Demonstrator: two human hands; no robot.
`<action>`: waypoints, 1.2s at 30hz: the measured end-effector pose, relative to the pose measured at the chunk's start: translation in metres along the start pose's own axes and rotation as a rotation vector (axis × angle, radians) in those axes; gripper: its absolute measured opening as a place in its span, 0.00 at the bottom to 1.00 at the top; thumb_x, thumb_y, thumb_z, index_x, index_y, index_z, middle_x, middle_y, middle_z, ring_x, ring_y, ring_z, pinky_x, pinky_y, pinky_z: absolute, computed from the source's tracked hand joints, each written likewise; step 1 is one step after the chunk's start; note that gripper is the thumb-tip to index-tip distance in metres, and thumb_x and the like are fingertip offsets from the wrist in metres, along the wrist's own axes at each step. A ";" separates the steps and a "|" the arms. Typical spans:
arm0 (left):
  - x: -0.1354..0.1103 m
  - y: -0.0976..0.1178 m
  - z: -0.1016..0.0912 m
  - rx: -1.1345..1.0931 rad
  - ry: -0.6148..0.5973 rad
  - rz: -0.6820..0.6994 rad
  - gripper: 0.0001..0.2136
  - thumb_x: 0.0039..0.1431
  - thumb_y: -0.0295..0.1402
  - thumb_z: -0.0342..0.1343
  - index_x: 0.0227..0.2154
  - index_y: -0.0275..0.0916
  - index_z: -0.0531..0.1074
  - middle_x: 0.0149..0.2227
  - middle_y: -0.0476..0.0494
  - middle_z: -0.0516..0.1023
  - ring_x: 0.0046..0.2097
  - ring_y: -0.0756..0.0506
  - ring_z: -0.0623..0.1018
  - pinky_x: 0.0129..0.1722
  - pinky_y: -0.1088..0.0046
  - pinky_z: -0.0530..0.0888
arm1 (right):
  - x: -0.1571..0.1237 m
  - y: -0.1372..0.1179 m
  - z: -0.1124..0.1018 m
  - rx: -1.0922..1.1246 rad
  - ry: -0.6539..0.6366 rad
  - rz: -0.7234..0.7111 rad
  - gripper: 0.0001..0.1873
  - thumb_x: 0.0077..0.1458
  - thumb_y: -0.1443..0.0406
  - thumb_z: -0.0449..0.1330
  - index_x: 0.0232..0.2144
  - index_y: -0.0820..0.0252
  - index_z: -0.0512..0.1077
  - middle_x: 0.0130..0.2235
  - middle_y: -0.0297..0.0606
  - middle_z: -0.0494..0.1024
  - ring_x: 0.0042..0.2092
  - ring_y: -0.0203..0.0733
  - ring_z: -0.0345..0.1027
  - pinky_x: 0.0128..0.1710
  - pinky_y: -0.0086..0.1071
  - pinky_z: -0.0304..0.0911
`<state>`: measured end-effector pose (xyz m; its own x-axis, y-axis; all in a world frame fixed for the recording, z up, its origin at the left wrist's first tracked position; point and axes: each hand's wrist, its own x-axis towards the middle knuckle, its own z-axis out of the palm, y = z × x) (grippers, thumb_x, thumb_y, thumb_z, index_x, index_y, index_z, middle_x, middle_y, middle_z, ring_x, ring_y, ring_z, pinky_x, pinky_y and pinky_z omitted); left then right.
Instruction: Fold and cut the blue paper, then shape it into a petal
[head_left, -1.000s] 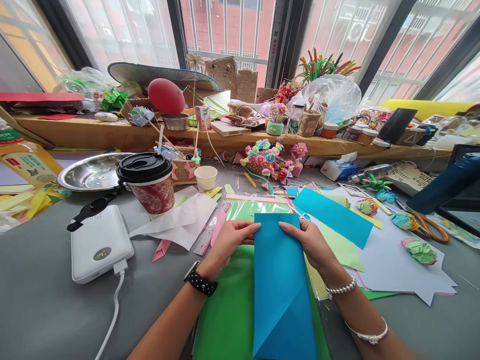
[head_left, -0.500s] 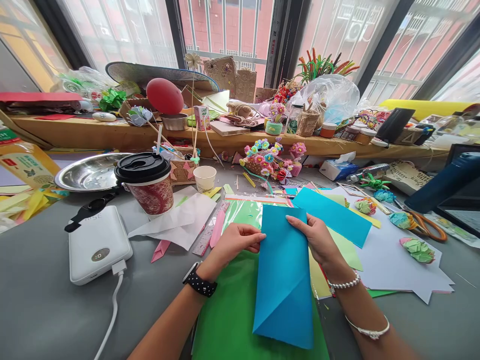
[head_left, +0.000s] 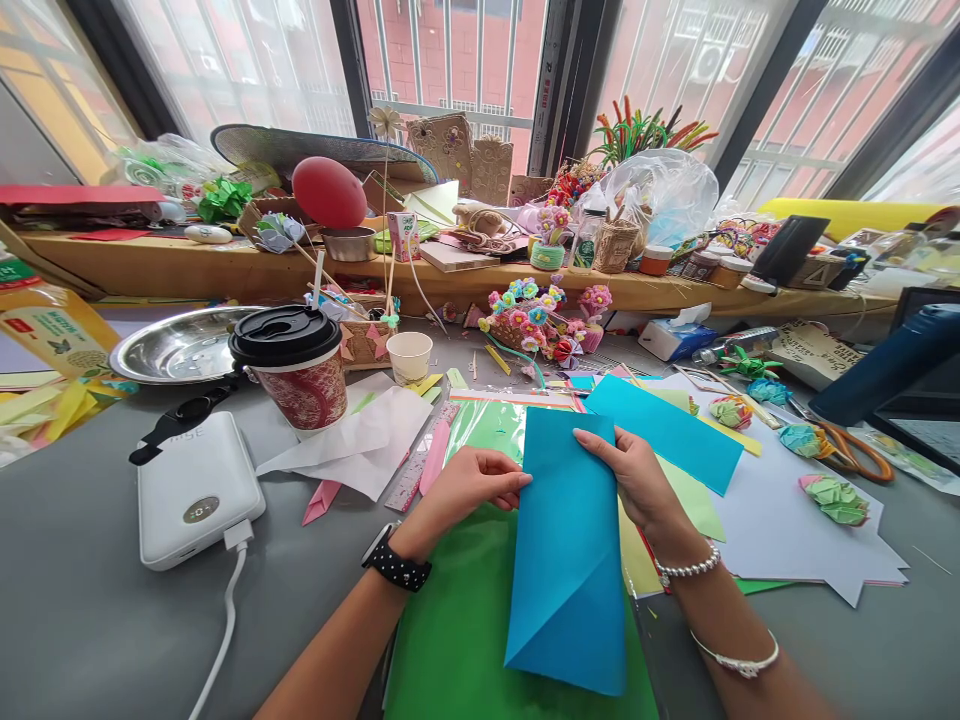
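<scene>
Between my hands is a folded blue sheet of paper, longer than wide, with a slanting crease across its lower part. My left hand pinches its left edge near the top. At the upper right edge, my right hand grips it with the thumb in front and the fingers behind, mostly hidden. Beneath the paper lies a green sheet pack in clear film. Another blue paper piece rests just beyond my right hand, over yellow and pale green sheets.
A lidded coffee cup, a white power bank with a cable and a metal plate stand left. Folded paper pieces, orange-handled scissors and a dark blue bottle are right. Crochet flowers sit ahead, below a crowded ledge.
Hardly anything differs. Both hands keep their hold on the blue paper, which has shifted very slightly.
</scene>
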<state>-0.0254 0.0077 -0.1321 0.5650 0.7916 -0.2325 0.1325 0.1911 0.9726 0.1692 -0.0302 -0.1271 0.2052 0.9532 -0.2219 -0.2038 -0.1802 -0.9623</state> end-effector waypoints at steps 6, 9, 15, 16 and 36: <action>-0.001 0.004 -0.004 -0.079 0.165 0.063 0.10 0.42 0.37 0.61 0.23 0.34 0.74 0.21 0.50 0.74 0.24 0.52 0.73 0.27 0.78 0.72 | -0.001 0.000 0.004 -0.070 -0.111 -0.022 0.25 0.39 0.57 0.65 0.41 0.60 0.70 0.40 0.40 0.76 0.42 0.49 0.69 0.35 0.34 0.67; -0.002 0.008 -0.007 -0.122 0.245 0.088 0.10 0.41 0.36 0.61 0.23 0.33 0.74 0.20 0.50 0.74 0.25 0.52 0.73 0.28 0.78 0.72 | -0.002 0.002 0.007 -0.101 -0.224 0.014 0.21 0.39 0.59 0.65 0.38 0.61 0.71 0.40 0.40 0.76 0.42 0.49 0.69 0.37 0.35 0.67; -0.002 0.009 -0.007 -0.118 0.261 0.077 0.10 0.41 0.36 0.62 0.23 0.33 0.74 0.20 0.48 0.75 0.25 0.51 0.74 0.28 0.77 0.73 | -0.001 0.006 0.008 -0.088 -0.218 0.044 0.17 0.39 0.61 0.66 0.34 0.60 0.72 0.36 0.38 0.78 0.37 0.47 0.71 0.34 0.34 0.68; -0.001 0.008 -0.007 -0.116 0.261 0.080 0.10 0.41 0.36 0.62 0.23 0.33 0.74 0.20 0.48 0.75 0.25 0.51 0.74 0.27 0.77 0.73 | 0.000 0.006 0.008 -0.084 -0.210 0.046 0.17 0.38 0.61 0.66 0.33 0.60 0.73 0.35 0.38 0.78 0.36 0.47 0.72 0.34 0.34 0.68; -0.006 0.014 -0.005 -0.140 0.382 0.133 0.09 0.39 0.35 0.62 0.21 0.34 0.74 0.19 0.50 0.74 0.24 0.51 0.74 0.28 0.77 0.73 | 0.002 0.002 0.002 -0.172 -0.170 0.048 0.22 0.35 0.57 0.66 0.33 0.63 0.73 0.27 0.38 0.75 0.33 0.47 0.69 0.32 0.36 0.64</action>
<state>-0.0311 0.0091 -0.1171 0.2236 0.9678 -0.1153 -0.0482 0.1291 0.9905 0.1671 -0.0286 -0.1293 0.0318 0.9671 -0.2522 -0.0406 -0.2509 -0.9672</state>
